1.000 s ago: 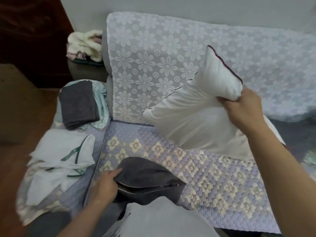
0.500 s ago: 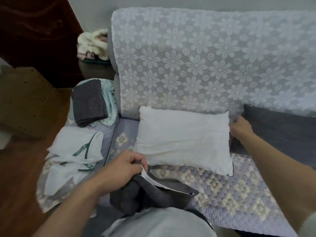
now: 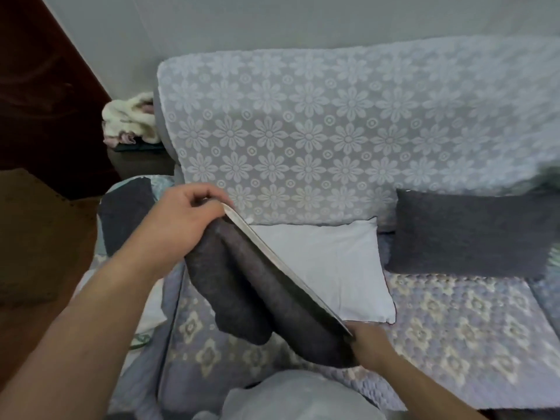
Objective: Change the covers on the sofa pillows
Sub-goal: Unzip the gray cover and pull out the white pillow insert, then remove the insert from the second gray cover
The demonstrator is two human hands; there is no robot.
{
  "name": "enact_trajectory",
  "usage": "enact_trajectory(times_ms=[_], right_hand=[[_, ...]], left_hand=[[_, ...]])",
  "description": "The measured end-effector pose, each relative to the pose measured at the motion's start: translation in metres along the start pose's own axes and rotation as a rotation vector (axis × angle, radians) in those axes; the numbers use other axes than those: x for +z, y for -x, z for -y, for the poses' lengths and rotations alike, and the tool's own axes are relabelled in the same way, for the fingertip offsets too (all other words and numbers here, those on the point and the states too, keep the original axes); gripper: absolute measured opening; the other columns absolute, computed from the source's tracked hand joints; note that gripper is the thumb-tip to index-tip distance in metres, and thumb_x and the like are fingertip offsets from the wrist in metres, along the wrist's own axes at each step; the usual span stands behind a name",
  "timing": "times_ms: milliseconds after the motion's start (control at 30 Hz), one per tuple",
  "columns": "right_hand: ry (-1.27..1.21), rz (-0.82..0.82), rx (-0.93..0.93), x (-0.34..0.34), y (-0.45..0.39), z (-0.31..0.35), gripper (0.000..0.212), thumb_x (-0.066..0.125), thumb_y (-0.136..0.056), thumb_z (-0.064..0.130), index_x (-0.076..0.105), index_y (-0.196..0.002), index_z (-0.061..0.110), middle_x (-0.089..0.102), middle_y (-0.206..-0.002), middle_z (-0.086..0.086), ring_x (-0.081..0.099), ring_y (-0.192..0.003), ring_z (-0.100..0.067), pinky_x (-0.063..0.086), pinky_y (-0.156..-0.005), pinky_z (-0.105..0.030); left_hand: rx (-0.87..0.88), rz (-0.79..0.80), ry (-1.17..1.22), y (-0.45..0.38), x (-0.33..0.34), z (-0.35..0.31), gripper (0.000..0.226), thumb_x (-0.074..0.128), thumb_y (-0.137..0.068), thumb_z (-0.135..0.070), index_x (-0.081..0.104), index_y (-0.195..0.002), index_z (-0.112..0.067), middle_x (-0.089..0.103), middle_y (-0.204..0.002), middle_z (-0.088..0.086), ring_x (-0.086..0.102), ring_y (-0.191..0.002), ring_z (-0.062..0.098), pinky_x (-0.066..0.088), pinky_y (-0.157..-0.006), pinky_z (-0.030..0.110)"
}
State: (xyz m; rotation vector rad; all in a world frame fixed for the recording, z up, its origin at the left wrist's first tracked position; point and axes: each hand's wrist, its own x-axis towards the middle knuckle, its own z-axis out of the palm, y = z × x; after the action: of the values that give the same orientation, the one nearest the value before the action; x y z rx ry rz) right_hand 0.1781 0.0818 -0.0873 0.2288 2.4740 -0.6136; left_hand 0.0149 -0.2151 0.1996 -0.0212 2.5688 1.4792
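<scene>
Cover: dark grey pillow cover (image 3: 266,298) hung between your two hands, above the seat and in front of the bare pillow.
Right hand: your right hand (image 3: 368,344) pinched the near end of the cover's open edge, low over the seat.
Left hand: your left hand (image 3: 185,219) gripped the far end of that edge, raised higher, fingers curled over the hem.
Cover look: soft, limp, fuzzy grey outside, pale lining showing along the taut edge; the rest sagged in two folds.
Step advice: judged as opening the mouth; you'd want both layers parted, not pinched together, and the edge kept taut before feeding a pillow corner in.
Seat: quilted sofa seat (image 3: 454,313) with a diamond pattern lay below.
Pillow: white uncovered pillow (image 3: 333,262) lay flat on the seat against the backrest.
Second pillow: grey covered pillow (image 3: 469,231) leaned right of it, looked already done.
Backrest: floral lace throw (image 3: 333,131) draped over it.
</scene>
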Motion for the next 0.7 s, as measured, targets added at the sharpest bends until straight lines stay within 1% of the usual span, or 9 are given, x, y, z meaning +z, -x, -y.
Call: enact_trajectory(times_ms=[100,167,267,367,433,467,533,633,700], right_hand=[[-0.146,-0.192,0.129,-0.045,0.001,-0.031,0.027,0.059,-0.091,0.017,0.053,-0.066,0.025,0.062,-0.071,0.002,0.063,-0.078,-0.026,0.040,-0.061,-0.032],[-0.170,-0.319,0.116,-0.095,0.012,-0.039,0.026,0.066,-0.091,0.015,0.061,-0.070,0.030,0.061,-0.068,0.007,0.059,-0.071,-0.016,0.036,-0.055,-0.026],[-0.282,-0.452,-0.009,-0.159,0.041,-0.030,0.033,0.073,-0.089,0.011,0.063,-0.074,0.039,0.066,-0.068,0.014,0.060,-0.070,-0.001,0.041,-0.060,-0.017],[-0.575,-0.531,-0.162,-0.199,0.068,0.004,0.014,0.068,-0.092,0.008,0.071,-0.092,0.022,0.070,-0.076,0.012,0.061,-0.068,0.001,0.044,-0.059,-0.012],[-0.762,-0.490,-0.264,-0.210,0.078,0.036,0.006,0.064,-0.096,0.014,0.067,-0.094,0.009,0.065,-0.075,0.002,0.055,-0.068,-0.008,0.044,-0.060,-0.022],[-0.782,-0.465,-0.293,-0.211,0.080,0.051,0.017,0.064,-0.097,0.020,0.064,-0.092,0.003,0.059,-0.075,-0.002,0.052,-0.070,-0.010,0.041,-0.062,-0.027],[-0.772,-0.424,-0.339,-0.209,0.079,0.078,0.021,0.061,-0.099,0.023,0.066,-0.093,0.004,0.060,-0.078,0.003,0.053,-0.073,-0.010,0.042,-0.068,-0.028],[-0.725,-0.385,-0.377,-0.203,0.076,0.116,0.016,0.060,-0.100,0.019,0.066,-0.086,0.015,0.060,-0.075,0.012,0.055,-0.072,-0.005,0.044,-0.070,-0.026],[-0.665,-0.421,-0.394,-0.200,0.077,0.137,0.019,0.060,-0.100,0.018,0.060,-0.082,0.015,0.055,-0.069,0.012,0.050,-0.068,-0.002,0.041,-0.067,-0.022]], left_hand=[[0.028,-0.114,-0.358,-0.039,-0.033,0.039,0.019,0.066,-0.092,-0.015,0.077,-0.083,-0.028,0.074,-0.090,-0.002,0.063,-0.082,0.013,0.047,-0.076,0.034],[-0.034,-0.162,-0.466,-0.058,-0.055,0.070,0.015,0.066,-0.094,-0.016,0.078,-0.090,-0.024,0.073,-0.099,0.005,0.061,-0.086,0.019,0.045,-0.075,0.036],[-0.141,-0.223,-0.507,-0.078,-0.073,0.113,0.019,0.061,-0.097,-0.014,0.079,-0.101,-0.012,0.073,-0.108,0.014,0.061,-0.094,0.028,0.045,-0.079,0.037],[-0.221,-0.172,-0.617,-0.085,-0.069,0.142,0.020,0.059,-0.097,-0.014,0.078,-0.103,-0.011,0.073,-0.110,0.020,0.063,-0.101,0.040,0.049,-0.084,0.042],[-0.288,-0.097,-0.752,-0.084,-0.053,0.149,0.022,0.059,-0.094,-0.018,0.075,-0.110,-0.016,0.070,-0.115,0.021,0.063,-0.105,0.042,0.051,-0.088,0.043],[-0.307,-0.063,-0.793,-0.083,-0.042,0.151,0.028,0.061,-0.092,-0.021,0.072,-0.117,-0.020,0.068,-0.120,0.020,0.062,-0.109,0.042,0.050,-0.092,0.043],[-0.262,0.027,-0.627,-0.076,-0.010,0.132,0.032,0.066,-0.090,-0.022,0.068,-0.123,-0.024,0.067,-0.123,0.016,0.062,-0.112,0.037,0.050,-0.096,0.042],[-0.038,0.190,-0.032,-0.032,0.041,0.065,0.017,0.071,-0.093,-0.016,0.073,-0.101,-0.030,0.075,-0.104,0.001,0.070,-0.100,0.023,0.055,-0.092,0.038],[0.125,0.275,0.135,0.002,0.065,0.025,0.011,0.071,-0.093,-0.020,0.075,-0.099,-0.029,0.076,-0.100,-0.008,0.071,-0.097,0.013,0.056,-0.090,0.030]])
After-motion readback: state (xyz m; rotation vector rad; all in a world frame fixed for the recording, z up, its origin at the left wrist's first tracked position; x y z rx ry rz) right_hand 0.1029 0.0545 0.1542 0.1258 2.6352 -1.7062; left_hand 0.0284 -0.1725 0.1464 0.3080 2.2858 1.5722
